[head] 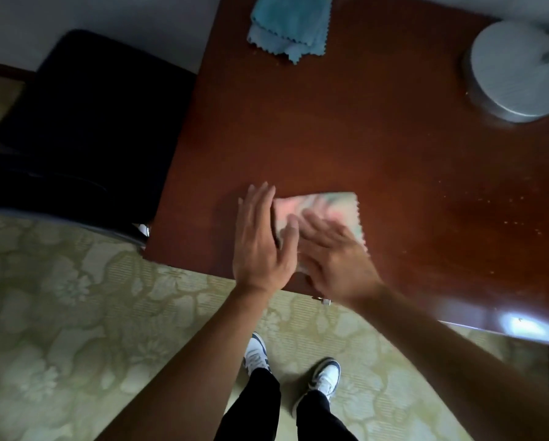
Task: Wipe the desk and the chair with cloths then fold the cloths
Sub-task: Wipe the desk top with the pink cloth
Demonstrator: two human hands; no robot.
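A folded pale pink-and-green cloth (324, 206) lies on the dark red-brown desk (378, 148) near its front edge. My right hand (333, 256) lies flat on the cloth with straight fingers, blurred by motion. My left hand (260, 240) is open with straight fingers at the cloth's left edge, its thumb over the cloth. A folded blue cloth (290, 23) lies at the far side of the desk. The black chair (85, 122) stands left of the desk.
A round grey lamp base (515, 71) with a metal stem stands at the desk's far right. Pale patterned carpet (76, 313) covers the floor. My legs and white shoes (257, 354) are just in front of the desk.
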